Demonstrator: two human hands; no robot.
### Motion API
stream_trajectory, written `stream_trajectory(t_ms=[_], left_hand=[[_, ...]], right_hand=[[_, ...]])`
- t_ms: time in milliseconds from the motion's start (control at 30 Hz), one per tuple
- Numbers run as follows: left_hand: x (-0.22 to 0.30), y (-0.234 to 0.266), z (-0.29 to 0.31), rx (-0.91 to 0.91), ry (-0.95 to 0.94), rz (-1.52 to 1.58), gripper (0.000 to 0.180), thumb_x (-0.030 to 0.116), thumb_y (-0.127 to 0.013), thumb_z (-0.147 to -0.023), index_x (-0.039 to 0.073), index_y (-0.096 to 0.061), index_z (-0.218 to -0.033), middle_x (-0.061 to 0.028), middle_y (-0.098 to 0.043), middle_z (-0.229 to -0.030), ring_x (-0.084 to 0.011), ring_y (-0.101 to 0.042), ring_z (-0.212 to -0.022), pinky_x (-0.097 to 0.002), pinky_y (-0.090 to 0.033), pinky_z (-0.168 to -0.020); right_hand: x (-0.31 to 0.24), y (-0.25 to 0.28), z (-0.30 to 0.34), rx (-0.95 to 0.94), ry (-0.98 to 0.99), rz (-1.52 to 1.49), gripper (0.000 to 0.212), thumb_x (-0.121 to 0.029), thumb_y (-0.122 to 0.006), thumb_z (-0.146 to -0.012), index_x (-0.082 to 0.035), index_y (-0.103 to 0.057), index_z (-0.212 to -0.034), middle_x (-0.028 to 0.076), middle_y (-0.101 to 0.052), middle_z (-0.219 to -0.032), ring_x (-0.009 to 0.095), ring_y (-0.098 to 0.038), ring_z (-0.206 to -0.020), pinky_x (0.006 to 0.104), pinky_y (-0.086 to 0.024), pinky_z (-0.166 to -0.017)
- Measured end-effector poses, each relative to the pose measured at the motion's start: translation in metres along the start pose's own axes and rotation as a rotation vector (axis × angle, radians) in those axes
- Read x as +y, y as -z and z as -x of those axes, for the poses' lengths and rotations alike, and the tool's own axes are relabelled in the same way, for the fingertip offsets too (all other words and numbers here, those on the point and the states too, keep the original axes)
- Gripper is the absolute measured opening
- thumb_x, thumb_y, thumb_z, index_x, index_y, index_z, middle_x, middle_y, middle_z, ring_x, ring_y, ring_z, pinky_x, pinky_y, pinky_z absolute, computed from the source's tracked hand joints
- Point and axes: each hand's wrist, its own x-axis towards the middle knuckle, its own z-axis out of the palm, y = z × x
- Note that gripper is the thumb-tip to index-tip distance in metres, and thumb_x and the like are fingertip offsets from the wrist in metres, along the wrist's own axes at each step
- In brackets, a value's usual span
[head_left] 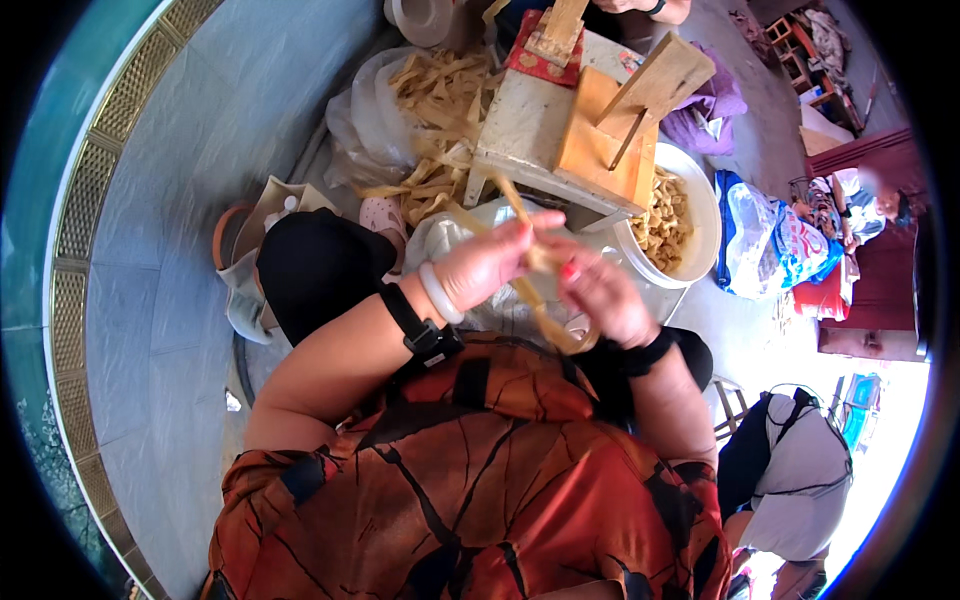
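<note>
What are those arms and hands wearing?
The left hand has a white round bangle and, further up, a black strap at its wrist. The right hand has a black band and a red nail. The forearms are bare below a shiny orange-brown shirt with black patches.

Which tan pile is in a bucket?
The short tan pieces, inside the round white bucket; the long tan strips are heaped left of the rectangular white table.

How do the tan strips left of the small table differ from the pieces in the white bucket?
The strips are long and narrow; the pieces are short and chunky. The strips sprawl beside a translucent plastic bag; the pieces sit inside the bucket. Both look yellowish tan.
</note>
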Motion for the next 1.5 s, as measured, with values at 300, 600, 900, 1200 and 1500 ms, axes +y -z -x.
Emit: stream_trajectory(t_ms=[300,600,900,1200,1500], left_hand=[[0.059,-0.009,-0.013,0.146,-0.224,-0.154,0.023,0.030,-0.049,-0.099,0.008,-0.057,-0.096,0.0029,-0.045,-0.071,-0.0062,-0.039,-0.062,-0.0227,-0.033,-0.058],[0.009,-0.026,-0.007,-0.288,0.488,-0.478,0.022,0.012,-0.054,-0.089,0.002,-0.057,-0.108,-0.0018,-0.056,-0.083,-0.0070,-0.049,-0.072,-0.0198,-0.042,-0.067],[-0.024,-0.019,-0.009,-0.143,-0.127,-1.279,0.017,0.020,-0.059,-0.090,0.004,-0.056,-0.097,-0.0150,-0.061,-0.086,-0.0335,-0.061,-0.081,-0.0417,-0.048,-0.070],[-0.024,-0.017,-0.033,-0.066,0.131,-0.826,0.025,0.031,-0.060,-0.093,0.007,-0.057,-0.088,-0.0047,-0.053,-0.064,-0.0200,-0.051,-0.056,-0.0314,-0.038,-0.051],[-0.031,-0.012,-0.027,-0.053,-0.103,-0.767,0.032,0.005,-0.056,-0.088,0.000,-0.054,-0.119,-0.0094,-0.064,-0.101,-0.0210,-0.061,-0.095,-0.0346,-0.048,-0.080]], right_hand=[[0.077,-0.002,0.022,0.076,0.072,0.347,0.020,-0.017,-0.052,-0.099,-0.004,-0.057,-0.112,0.007,-0.063,-0.085,0.014,-0.060,-0.084,0.0283,-0.048,-0.074],[-0.023,-0.012,0.030,0.142,0.775,1.340,0.031,-0.006,-0.062,-0.068,-0.003,-0.063,-0.099,0.009,-0.063,-0.093,0.029,-0.060,-0.080,0.0397,-0.049,-0.074],[-0.001,-0.012,0.044,0.308,0.132,0.520,0.015,0.005,-0.057,-0.088,-0.001,-0.054,-0.102,0.010,-0.063,-0.085,0.020,-0.061,-0.078,0.0314,-0.049,-0.072],[-0.010,0.034,0.069,0.499,0.275,0.769,0.012,0.008,-0.054,-0.088,-0.003,-0.055,-0.094,0.003,-0.056,-0.082,0.009,-0.053,-0.069,0.0227,-0.043,-0.062],[0.013,-0.001,0.048,0.171,0.383,0.789,0.030,0.005,-0.062,-0.076,-0.005,-0.057,-0.104,0.012,-0.065,-0.089,0.033,-0.065,-0.081,0.0389,-0.053,-0.070]])
